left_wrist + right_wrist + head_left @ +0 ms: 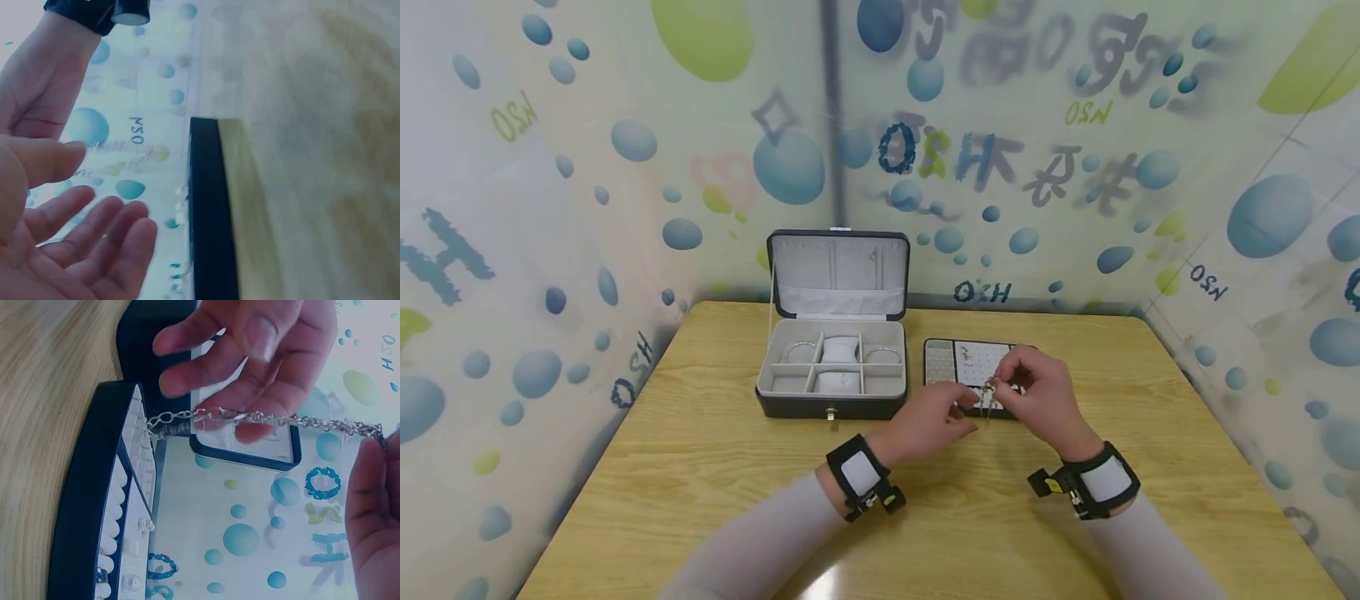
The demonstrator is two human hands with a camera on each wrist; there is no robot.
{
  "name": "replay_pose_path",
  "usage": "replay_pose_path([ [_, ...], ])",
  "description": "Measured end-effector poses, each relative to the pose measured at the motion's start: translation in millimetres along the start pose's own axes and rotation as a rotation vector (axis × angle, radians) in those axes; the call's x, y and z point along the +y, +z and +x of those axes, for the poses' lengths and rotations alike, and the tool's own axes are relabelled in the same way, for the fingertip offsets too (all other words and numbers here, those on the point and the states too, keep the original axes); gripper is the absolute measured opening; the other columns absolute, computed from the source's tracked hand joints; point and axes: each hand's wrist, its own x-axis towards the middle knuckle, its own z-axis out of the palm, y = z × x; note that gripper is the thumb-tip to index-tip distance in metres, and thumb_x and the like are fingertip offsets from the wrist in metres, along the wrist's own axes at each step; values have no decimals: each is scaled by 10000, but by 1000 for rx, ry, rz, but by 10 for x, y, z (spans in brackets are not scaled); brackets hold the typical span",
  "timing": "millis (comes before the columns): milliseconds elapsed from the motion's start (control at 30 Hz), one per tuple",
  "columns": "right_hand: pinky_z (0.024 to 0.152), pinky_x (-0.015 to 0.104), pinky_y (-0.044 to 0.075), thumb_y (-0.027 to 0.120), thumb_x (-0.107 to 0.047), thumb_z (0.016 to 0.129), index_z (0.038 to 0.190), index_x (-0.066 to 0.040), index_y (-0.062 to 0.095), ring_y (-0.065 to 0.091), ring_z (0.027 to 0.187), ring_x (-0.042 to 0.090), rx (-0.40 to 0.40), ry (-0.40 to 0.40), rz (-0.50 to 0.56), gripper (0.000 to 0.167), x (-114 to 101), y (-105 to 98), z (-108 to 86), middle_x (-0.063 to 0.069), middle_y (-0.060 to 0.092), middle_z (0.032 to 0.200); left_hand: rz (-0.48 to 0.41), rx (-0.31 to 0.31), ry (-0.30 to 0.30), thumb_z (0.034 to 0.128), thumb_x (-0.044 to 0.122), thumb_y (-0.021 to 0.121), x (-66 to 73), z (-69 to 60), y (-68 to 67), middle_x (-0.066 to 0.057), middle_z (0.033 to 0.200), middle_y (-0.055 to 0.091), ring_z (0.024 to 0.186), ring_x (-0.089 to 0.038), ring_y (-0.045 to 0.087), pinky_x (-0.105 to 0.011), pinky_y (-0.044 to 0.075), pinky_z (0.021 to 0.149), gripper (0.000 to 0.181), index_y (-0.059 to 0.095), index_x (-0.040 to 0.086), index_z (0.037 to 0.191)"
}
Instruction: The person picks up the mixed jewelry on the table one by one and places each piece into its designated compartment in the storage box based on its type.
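Observation:
Thumb and fingertips of my right hand [1041, 396] pinch one end of a silver chain [269, 417] above the jewellery tray [81, 487]. In the head view the chain [987, 402] hangs down from those fingers over the tray's front edge. My left hand [928, 419] is just left of the chain, its fingers spread and slightly bent. In the right wrist view the chain passes by the left fingers [200, 375]; whether they touch it I cannot tell. The left wrist view shows my left hand [94, 250] with nothing held in it.
An open jewellery box [831, 406] stands left of the tray, lid [838, 271] raised. Its compartments hold bracelets and white cushions. Earrings [966, 354] sit on the tray's white panel, and rings show in its padded rows. A patterned wall [1037, 275] rises behind the table [700, 467].

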Motion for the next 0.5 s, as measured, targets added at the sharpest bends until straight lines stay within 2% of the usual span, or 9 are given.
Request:
replay_pose_path([
  [133,634,151,537,730,167,808,818,-112,609,636,759,22,2,-9,22,304,-7,16,0,8,673,823,-99,14,7,1018,192,724,-51,7,44,-22,1171,750,981,-43,703,-181,564,858,235,725,88,1229],
  [367,638,152,548,703,181,807,810,-98,594,647,761,24,16,-18,48,300,-5,48,-24,-3,671,828,-152,8,-45,1025,207,717,-119,26,64,73,999,752,881,-1,654,-192,545,782,66,756,170,1063],
  [500,640,150,550,700,187,813,808,-97,593,648,757,22,15,-11,53,303,-3,62,-27,1,670,831,-183,-8,-31,1012,179,729,-145,39,81,72,955,744,838,0,630,-192,529,751,53,767,148,1031],
])
